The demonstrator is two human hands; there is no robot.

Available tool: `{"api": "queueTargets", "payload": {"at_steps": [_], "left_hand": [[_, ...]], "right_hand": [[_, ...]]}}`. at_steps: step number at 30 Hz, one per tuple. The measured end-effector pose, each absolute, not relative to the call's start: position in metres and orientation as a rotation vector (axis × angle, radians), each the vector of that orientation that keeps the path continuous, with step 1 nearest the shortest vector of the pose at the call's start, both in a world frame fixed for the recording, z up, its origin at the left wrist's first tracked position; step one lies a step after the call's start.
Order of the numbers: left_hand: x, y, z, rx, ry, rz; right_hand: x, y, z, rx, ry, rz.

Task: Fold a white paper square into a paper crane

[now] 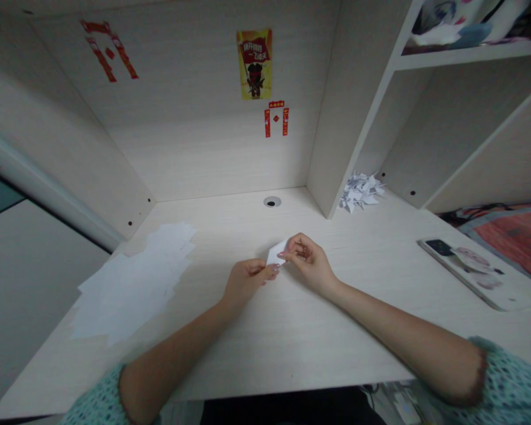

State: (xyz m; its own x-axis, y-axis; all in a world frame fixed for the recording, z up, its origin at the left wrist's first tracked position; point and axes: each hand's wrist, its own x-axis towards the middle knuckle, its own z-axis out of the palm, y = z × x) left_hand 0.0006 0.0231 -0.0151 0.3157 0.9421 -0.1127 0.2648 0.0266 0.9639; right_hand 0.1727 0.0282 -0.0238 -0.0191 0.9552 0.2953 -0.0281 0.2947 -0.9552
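Observation:
Between my two hands is a small folded piece of white paper (276, 254), held just above the middle of the desk. My left hand (249, 280) pinches its lower left edge between thumb and fingers. On the paper's right side, my right hand (308, 260) grips it with thumb and curled fingertips. The fingers cover parts of the paper, so its full shape is hidden. To the left of my left hand lies a spread stack of white paper sheets (133, 280).
A heap of small folded white paper pieces (360, 190) sits at the back right beside the upright panel (358, 106). A tablet-like device or phone in a pale case (473, 271) lies on the right. A round cable hole (272, 202) is at the desk's back.

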Motion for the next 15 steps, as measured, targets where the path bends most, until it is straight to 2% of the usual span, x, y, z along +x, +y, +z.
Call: {"api": "queueTargets", "payload": {"at_steps": [9, 15], "left_hand": [[0.003, 0.025, -0.017, 1.477, 1.140, 0.804], [0.000, 0.028, -0.016, 1.556, 1.167, 0.713]], "right_hand": [[0.168, 0.029, -0.031, -0.919, -1.263, 1.233], [0.169, 0.031, -0.035, -0.925, -1.238, 1.169]]}}
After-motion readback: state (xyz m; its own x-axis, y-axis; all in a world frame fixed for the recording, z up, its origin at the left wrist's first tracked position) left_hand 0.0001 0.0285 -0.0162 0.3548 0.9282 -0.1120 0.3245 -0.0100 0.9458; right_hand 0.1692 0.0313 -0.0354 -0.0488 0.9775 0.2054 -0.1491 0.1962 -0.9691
